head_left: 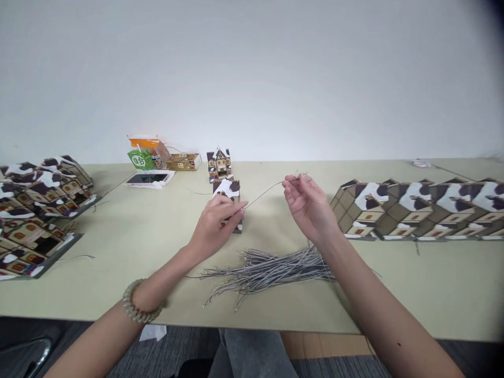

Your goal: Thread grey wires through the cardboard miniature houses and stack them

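I hold one thin grey string stretched between both hands above the table. My left hand pinches its near end just in front of a small paper house box. My right hand pinches the far end between thumb and fingertips, palm turned toward me. Below my hands a loose bundle of several grey strings lies on the pale green table.
A row of folded house boxes lies at the right. Stacks of flat house boxes fill the left side. At the back stand an assembled house, a phone, a brown box and an orange-green packet.
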`<state>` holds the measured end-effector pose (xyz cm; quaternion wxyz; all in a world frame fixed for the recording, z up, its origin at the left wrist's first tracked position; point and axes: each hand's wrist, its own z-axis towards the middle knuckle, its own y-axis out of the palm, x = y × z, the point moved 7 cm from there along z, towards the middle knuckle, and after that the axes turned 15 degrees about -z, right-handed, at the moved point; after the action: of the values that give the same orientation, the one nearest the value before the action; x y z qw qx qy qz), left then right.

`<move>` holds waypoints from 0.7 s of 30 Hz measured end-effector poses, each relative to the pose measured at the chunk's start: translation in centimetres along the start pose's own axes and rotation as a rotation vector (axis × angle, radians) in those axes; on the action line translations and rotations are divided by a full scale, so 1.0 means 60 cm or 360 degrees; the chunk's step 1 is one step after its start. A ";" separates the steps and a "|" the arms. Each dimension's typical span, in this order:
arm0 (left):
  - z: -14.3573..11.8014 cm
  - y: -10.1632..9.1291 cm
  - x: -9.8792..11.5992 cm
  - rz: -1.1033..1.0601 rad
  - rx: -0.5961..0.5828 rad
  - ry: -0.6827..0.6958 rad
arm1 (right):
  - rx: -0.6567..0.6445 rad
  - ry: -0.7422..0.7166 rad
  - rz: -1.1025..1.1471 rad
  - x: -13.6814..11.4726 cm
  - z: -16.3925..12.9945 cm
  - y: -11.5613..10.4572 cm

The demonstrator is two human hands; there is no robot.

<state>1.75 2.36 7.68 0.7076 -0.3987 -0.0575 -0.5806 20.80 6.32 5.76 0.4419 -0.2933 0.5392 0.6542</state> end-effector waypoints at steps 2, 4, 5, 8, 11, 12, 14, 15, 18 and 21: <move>-0.004 -0.001 -0.005 0.0048 0.0061 -0.0084 | 0.0022 -0.0023 0.0012 -0.001 0.002 -0.004; -0.005 -0.006 -0.007 0.0099 0.0108 -0.0141 | 0.0060 -0.0044 0.0037 -0.001 0.006 -0.010; -0.005 -0.009 -0.008 0.0122 0.0126 -0.0156 | 0.0087 -0.0052 0.0056 -0.001 0.008 -0.013; -0.005 -0.015 -0.009 0.0175 0.0170 -0.0149 | 0.0179 -0.0060 0.0118 0.000 0.014 -0.026; -0.007 -0.015 -0.005 0.0218 0.0216 -0.0060 | 0.0204 -0.0044 0.0082 0.002 0.014 -0.029; -0.008 -0.015 -0.003 0.0231 0.0232 -0.0027 | 0.0178 -0.0035 0.0018 0.004 0.012 -0.024; -0.011 -0.012 0.001 0.0243 0.0251 0.0028 | 0.0056 -0.0005 -0.0197 0.011 0.004 -0.007; -0.012 -0.009 0.003 0.0242 0.0250 0.0052 | -0.0041 0.0019 -0.0334 0.018 -0.001 0.005; -0.015 -0.002 0.010 0.0269 0.0223 0.0136 | -0.0380 0.0117 -0.0719 0.048 -0.022 0.046; -0.017 0.004 0.015 0.0383 0.0182 0.0213 | -0.0528 0.0115 -0.0836 0.068 -0.037 0.068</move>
<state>1.86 1.05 7.35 0.7959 -0.3221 0.0050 -0.5126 15.18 5.15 3.52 0.5225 -0.5137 0.3461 0.5859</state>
